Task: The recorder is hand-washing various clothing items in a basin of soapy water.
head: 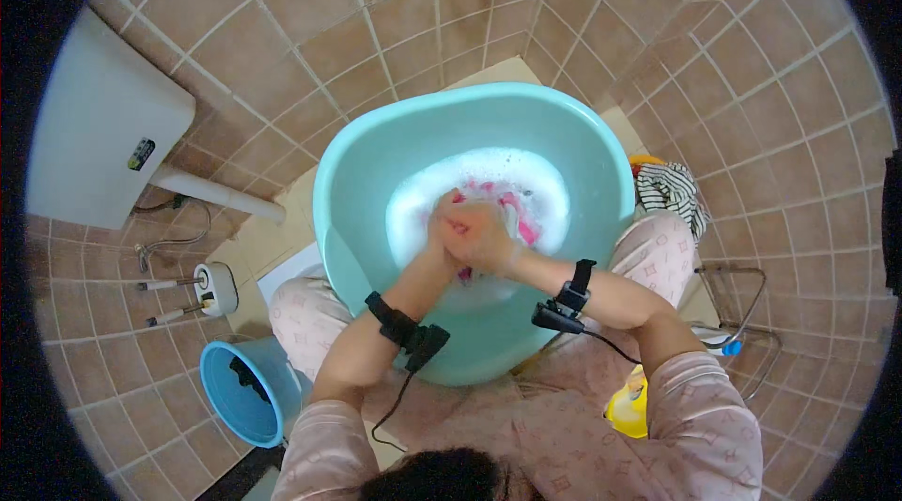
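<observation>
A large turquoise plastic basin stands before me, with white suds over the water inside. Above the foam, my left hand and my right hand are pressed together around a wet red-pink cloth. Bits of it show between the fingers and below the palms; most is hidden by the hands. More pink cloth lies in the suds just right of the hands. Both forearms carry a black strap with a small device and a cable, the left strap and the right strap.
My knees flank the basin. At lower left is a blue bucket holding dark cloth, below a white toilet-brush holder. A white cistern hangs on the left wall. Right of the basin are striped fabric, a metal rack and a yellow container.
</observation>
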`<state>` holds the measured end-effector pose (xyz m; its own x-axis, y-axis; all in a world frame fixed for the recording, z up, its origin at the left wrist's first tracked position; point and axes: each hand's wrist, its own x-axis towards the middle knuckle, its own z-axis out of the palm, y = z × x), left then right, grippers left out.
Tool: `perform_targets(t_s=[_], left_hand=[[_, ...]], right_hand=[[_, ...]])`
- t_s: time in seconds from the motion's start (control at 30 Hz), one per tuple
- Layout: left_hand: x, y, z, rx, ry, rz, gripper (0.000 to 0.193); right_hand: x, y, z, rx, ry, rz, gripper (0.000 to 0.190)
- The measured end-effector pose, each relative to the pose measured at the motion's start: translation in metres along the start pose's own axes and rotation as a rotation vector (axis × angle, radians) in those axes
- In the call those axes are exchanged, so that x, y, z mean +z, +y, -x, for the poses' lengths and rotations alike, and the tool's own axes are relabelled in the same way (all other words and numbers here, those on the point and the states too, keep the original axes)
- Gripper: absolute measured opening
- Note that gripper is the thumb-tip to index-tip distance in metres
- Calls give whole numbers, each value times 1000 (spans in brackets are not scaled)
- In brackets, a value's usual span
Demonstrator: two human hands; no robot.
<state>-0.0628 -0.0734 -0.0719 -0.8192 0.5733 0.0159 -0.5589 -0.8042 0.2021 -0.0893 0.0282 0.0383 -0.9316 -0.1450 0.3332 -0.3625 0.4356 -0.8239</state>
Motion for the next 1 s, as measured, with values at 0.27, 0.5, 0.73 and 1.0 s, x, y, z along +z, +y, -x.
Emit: perform_targets(t_s=[0.27, 0.5, 0.73, 1.0], left_hand=[[59, -9, 2, -19, 348, -61, 32], [125, 11, -16, -185, 542, -192, 31], [164, 102, 5, 333, 303, -262, 31], [144, 139, 32, 213, 627, -1637, 36]], right_hand=[[-16, -15, 14, -130, 47, 14, 26], [-42, 31, -26, 462, -125, -387, 25], [-68, 14, 4, 250, -906, -131, 44], [-125, 39, -28, 437, -258, -397, 22]])
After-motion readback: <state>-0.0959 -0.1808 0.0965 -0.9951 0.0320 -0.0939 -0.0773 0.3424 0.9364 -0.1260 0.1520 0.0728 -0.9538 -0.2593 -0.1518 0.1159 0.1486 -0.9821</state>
